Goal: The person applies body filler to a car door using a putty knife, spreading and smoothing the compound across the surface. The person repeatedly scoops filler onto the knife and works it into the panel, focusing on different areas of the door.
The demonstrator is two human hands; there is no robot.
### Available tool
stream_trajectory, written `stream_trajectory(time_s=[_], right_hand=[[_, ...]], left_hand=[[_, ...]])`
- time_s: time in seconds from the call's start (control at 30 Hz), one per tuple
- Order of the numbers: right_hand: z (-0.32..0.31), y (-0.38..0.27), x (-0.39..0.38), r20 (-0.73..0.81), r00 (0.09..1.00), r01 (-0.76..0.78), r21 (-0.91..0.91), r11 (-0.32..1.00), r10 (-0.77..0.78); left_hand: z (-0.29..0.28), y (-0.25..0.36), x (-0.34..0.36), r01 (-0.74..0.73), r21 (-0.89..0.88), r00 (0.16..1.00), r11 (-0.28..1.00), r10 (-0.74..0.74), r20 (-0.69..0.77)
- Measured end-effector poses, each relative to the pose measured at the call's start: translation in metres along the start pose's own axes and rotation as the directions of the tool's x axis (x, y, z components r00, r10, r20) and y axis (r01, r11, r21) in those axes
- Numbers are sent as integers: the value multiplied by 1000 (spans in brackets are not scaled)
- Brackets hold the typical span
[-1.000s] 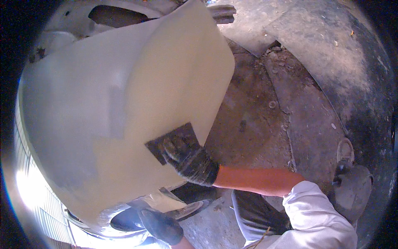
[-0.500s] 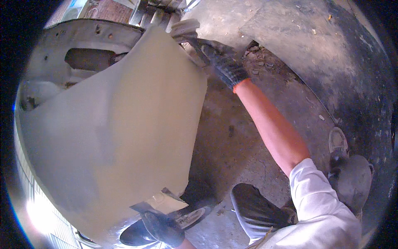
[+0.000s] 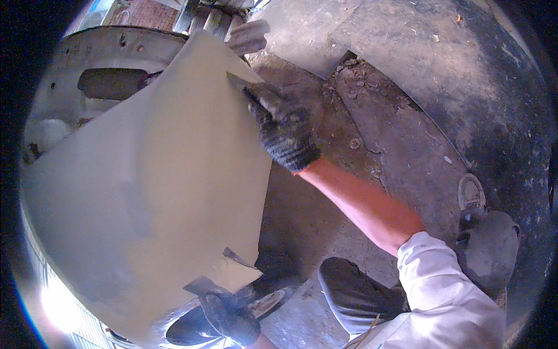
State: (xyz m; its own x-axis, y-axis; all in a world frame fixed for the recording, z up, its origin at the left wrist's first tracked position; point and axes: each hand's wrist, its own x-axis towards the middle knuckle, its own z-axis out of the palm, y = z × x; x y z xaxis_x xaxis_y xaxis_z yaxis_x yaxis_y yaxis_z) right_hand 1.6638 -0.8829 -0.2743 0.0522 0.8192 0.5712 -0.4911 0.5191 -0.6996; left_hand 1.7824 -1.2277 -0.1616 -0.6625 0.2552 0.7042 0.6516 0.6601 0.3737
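A large car body panel (image 3: pixel 192 174), coated grey with a broad beige-yellow band, fills the left half. My right hand (image 3: pixel 285 131), in a dark, stained glove, closes round a thin dark scraper (image 3: pixel 237 82). The scraper's blade lies against the beige band by the panel's upper right edge. At the panel's near end, my gloved left hand (image 3: pixel 232 320) grips a thin metal plate (image 3: pixel 200 286) with a bent-up corner. Beige putty (image 3: pixel 235 273) covers much of the plate. My fingers under the plate are partly hidden.
A grey metal frame with an oblong opening (image 3: pixel 113 83) adjoins the panel at the far left. Dark flat sheets (image 3: pixel 418 64) cover the floor at the right, beside broken debris (image 3: pixel 363 81). My knee (image 3: pixel 354 291) and a shoe (image 3: pixel 472 192) are on the near right.
My right hand has come nearer and to the left, bringing the scraper from beyond the panel's far right edge onto its beige surface. My left hand and the plate have barely moved.
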Motion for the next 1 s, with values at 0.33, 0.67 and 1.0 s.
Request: stream_trajectory(time_s=[0.33, 0.67, 1.0], right_hand=[[-22, -65, -52, 144, 983, 113, 8, 994, -113], [-89, -105, -64, 423, 903, 41, 98, 994, -79], [-99, -80, -62, 450, 887, 158, -91, 983, -101]], left_hand=[[13, -6, 26, -344, 232, 931, 910, 298, 211], [107, 42, 37, 37, -448, 990, 893, 30, 140], [116, 57, 59, -398, -72, 893, 914, 404, 199]])
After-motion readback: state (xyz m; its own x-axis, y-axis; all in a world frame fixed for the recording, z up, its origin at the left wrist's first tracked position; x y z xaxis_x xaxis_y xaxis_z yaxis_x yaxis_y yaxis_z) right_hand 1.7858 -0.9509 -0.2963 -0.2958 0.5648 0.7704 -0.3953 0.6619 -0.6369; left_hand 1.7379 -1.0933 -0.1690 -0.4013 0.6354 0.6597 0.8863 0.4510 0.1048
